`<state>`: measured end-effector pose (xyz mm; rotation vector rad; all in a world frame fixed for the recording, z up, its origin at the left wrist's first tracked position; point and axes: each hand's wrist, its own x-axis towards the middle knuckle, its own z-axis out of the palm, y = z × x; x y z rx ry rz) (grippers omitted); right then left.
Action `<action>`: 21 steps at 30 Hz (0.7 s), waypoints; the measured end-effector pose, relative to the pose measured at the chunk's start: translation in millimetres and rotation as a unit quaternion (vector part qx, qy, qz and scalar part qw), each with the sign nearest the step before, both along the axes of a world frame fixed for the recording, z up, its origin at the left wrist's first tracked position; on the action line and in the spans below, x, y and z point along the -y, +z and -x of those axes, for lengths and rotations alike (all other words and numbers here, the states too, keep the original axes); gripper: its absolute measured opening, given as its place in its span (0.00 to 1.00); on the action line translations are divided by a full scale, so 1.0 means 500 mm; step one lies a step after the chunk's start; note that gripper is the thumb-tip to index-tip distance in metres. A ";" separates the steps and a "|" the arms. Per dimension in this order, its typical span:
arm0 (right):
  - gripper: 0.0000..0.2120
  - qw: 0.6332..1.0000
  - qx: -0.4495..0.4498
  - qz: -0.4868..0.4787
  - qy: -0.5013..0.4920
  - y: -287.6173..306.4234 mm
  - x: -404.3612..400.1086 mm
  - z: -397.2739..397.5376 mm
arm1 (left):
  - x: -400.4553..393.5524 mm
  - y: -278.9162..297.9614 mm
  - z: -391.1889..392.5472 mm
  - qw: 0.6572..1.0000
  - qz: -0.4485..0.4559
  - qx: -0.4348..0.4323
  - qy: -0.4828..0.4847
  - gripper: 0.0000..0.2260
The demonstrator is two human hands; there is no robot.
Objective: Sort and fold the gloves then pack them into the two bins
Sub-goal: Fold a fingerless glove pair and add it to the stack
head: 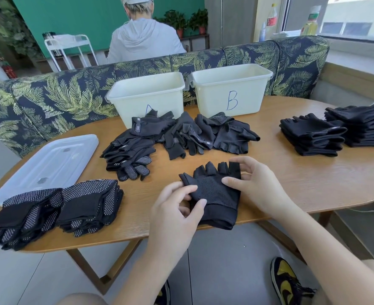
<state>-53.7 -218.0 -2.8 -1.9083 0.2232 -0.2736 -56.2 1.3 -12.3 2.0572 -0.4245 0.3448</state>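
A black fingerless glove (217,194) lies flat near the table's front edge. My left hand (177,205) pinches its left edge by the thumb part. My right hand (252,186) holds its right side, thumb on the palm and fingers curled behind. A loose heap of unsorted black gloves (177,137) lies in the middle. Folded dotted gloves (49,212) are stacked at the front left, folded plain fingerless gloves (335,130) at the right. Two white bins stand at the back, bin A (146,95) and bin B (232,89).
A translucent lid (47,166) lies on the wooden table (291,183) at the left. A leaf-patterned sofa back (71,95) runs behind the bins, and a person sits beyond it, back turned. My shoes (287,280) show under the table.
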 end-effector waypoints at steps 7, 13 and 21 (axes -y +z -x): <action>0.22 1.000 0.016 -0.019 -0.004 0.005 0.002 0.002 | 0.001 0.007 0.007 1.000 0.007 -0.014 0.014 0.13; 0.27 0.987 -0.007 0.163 -0.007 -0.007 -0.004 0.010 | -0.016 -0.008 -0.008 0.996 -0.083 -0.038 -0.004 0.13; 0.20 0.955 0.135 0.253 0.070 0.017 -0.028 0.078 | -0.030 -0.016 -0.007 0.988 -0.087 0.126 0.002 0.15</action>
